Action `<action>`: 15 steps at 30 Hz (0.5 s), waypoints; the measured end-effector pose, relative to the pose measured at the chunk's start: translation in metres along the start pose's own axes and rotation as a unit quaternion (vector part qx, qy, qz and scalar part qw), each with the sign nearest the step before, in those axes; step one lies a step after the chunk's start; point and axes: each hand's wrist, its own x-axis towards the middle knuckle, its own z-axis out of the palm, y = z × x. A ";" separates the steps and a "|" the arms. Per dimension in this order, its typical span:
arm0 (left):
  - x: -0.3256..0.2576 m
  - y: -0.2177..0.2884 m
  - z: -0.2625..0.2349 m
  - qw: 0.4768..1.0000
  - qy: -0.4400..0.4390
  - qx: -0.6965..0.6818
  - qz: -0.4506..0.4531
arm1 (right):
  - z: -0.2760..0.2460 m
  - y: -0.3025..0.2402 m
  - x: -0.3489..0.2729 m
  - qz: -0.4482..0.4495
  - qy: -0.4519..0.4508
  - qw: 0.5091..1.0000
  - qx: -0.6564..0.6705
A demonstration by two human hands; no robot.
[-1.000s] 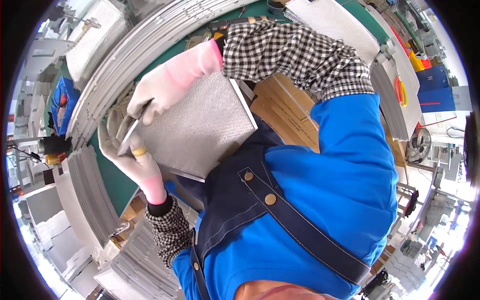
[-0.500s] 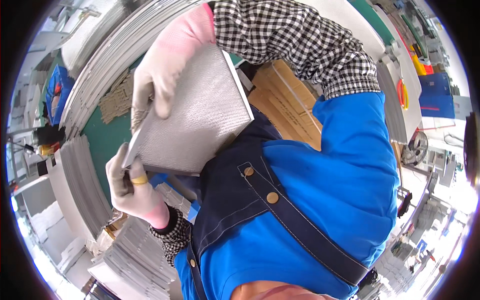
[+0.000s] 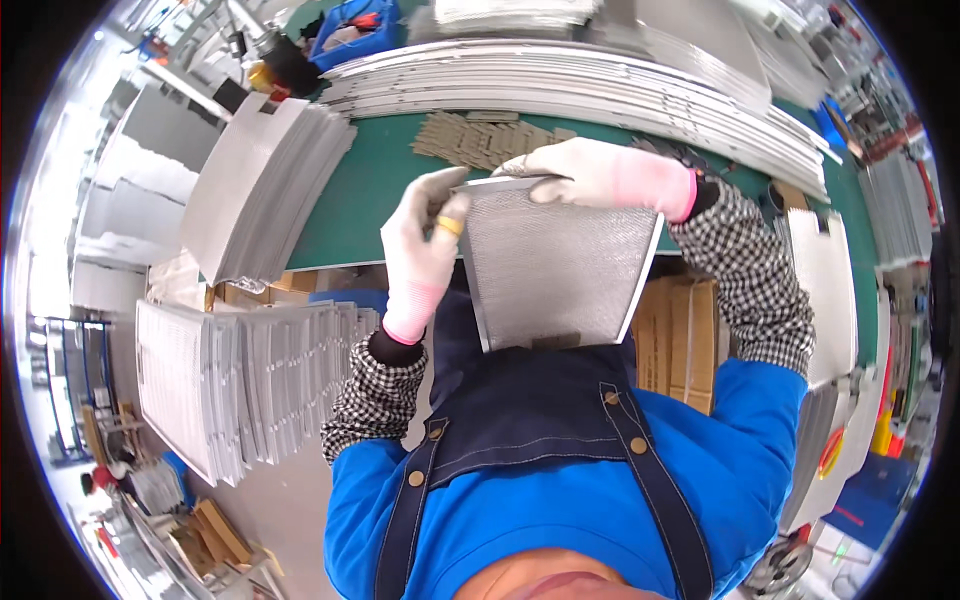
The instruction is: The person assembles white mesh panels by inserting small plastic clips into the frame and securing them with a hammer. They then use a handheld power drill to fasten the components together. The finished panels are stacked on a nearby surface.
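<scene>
A silver, mesh-textured rectangular panel (image 3: 560,265) with a thin pale frame stands before my apron, its lower edge resting against my body. At its upper left corner, my left hand (image 3: 420,255) is closed on the frame, thumb in front; the glove is white with a pink cuff and a yellow band round one finger. My right hand (image 3: 590,172), gloved likewise, lies over the top edge with its thumb on the front face and the fingers behind, partly hidden. Just beyond the panel, flat grey-brown pieces (image 3: 480,140) are heaped on the green table (image 3: 335,215).
Long white strips (image 3: 580,90) lie stacked across the table's back. Pale sheets (image 3: 255,190) stand on the left, above a row of framed panels (image 3: 250,380). A blue bin (image 3: 355,35) sits far left. Cardboard (image 3: 680,335) is below the table; more white sheets (image 3: 825,290) stand right.
My view has swung round, so the table now runs level ahead. The panel has gone from tilted to nearly straight in view. Both hands stay on its frame.
</scene>
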 end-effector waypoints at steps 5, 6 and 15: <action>0.006 0.001 0.003 0.997 -0.006 0.080 0.003 | 0.020 -0.027 0.009 0.026 0.118 0.970 -0.210; 0.006 0.002 0.003 0.997 -0.001 0.070 -0.016 | 0.028 -0.017 0.015 -0.067 0.192 0.935 -0.292; -0.014 -0.056 0.005 0.933 -0.020 -0.298 -0.199 | 0.031 -0.033 -0.001 -0.060 0.095 0.950 -0.292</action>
